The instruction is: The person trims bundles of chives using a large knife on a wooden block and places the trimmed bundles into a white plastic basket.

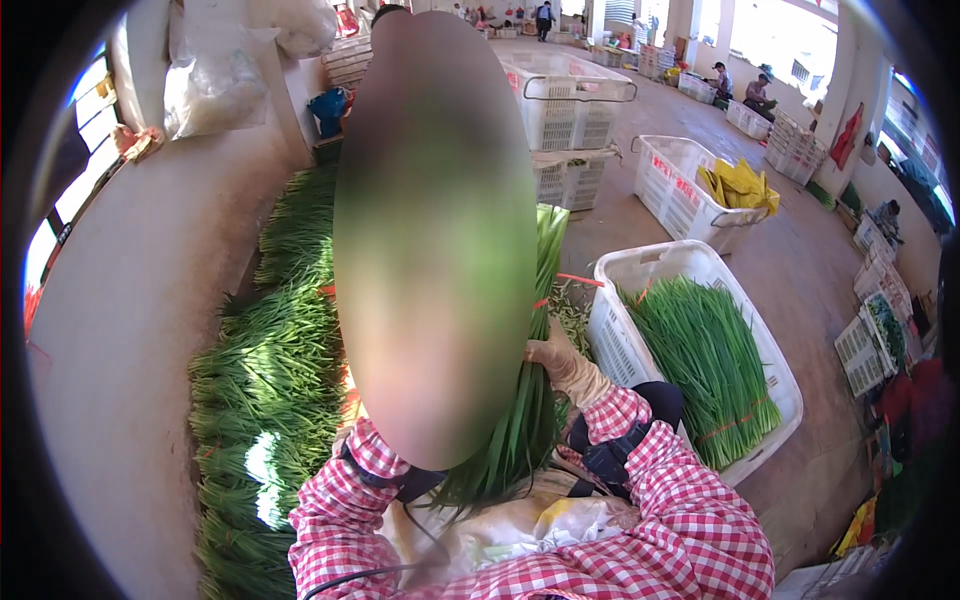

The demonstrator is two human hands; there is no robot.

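Observation:
A bunch of garlic chives [535,400], with long flat green leaves, lies over my lap. My right hand [572,368], in a pale glove, closes round its right side. An orange tie [541,303] shows on the bunch above that hand, and a thin orange strand [580,280] sticks out to the right. My left forearm [372,455] reaches up under a large blurred oval. That blur hides my left hand's fingers and most of the bunch's left part, so what the left hand holds cannot be seen.
More chives [265,390] are heaped along the low wall [150,330] at left. A white crate [700,250] holding chives stands close at right. Beyond it are a crate with yellow cloth [665,185] and stacked crates [570,125]. Several people sit along the far right.

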